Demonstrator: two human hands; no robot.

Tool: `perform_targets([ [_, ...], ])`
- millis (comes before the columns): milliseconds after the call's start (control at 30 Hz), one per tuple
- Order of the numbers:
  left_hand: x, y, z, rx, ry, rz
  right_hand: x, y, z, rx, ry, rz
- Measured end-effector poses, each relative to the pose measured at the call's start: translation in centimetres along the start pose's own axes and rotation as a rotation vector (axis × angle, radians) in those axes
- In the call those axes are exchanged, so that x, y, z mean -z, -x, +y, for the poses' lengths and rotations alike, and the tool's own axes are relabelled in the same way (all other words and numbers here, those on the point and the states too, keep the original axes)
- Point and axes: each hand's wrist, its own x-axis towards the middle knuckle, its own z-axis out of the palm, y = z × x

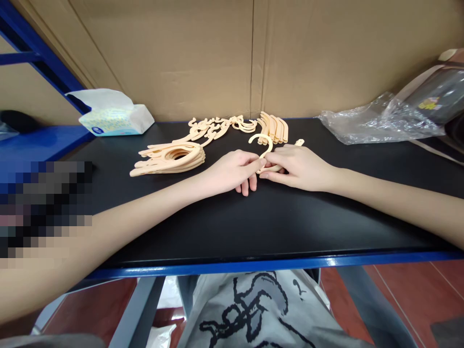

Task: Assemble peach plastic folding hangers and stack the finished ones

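Note:
Over the middle of the table, my left hand (pixel 237 169) pinches the lower end of a cream plastic hanger hook (pixel 268 143) between thumb and fingers. The hook's curve rises above my fingertips. Touching it from the right, my right hand (pixel 295 164) is closed around a cream hanger piece (pixel 299 142), whose end with a small hole sticks out behind the knuckles. The two parts meet at my fingertips; whether they are joined is hidden by my fingers. Left of my left hand lies a stack of curved cream hanger pieces (pixel 174 162).
Behind my hands lie a loose pile of small hooks (pixel 213 129) and a bundle of curved tubes (pixel 275 128). A tissue pack (pixel 116 118) stands back left, a clear plastic bag (pixel 362 123) back right. The black table (pixel 232 232) has a blue front edge.

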Motion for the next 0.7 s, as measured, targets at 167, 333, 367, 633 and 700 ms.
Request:
perform_targets([
  [167, -0.04, -0.01, 0.06, -0.009, -0.003, 0.005, -0.01, 0.04, -0.01, 0.001, 0.007, 0.005],
  [333, -0.11, 0.0, 0.1, -0.003, 0.023, 0.005, 0.03, 0.07, 0.01, 0.005, 0.02, 0.003],
  [367, -0.11, 0.0, 0.09, -0.003, 0.02, 0.005, 0.03, 0.07, 0.02, 0.003, 0.02, 0.001],
  [633, -0.04, -0.01, 0.06, -0.01, -0.005, 0.008, 0.04, 0.02, -0.05, -0.004, 0.007, -0.006],
  [700, -0.03, 0.0, 0.06, -0.018, -0.001, 0.006, 0.05, 0.02, -0.06, 0.0, 0.007, -0.006],
])
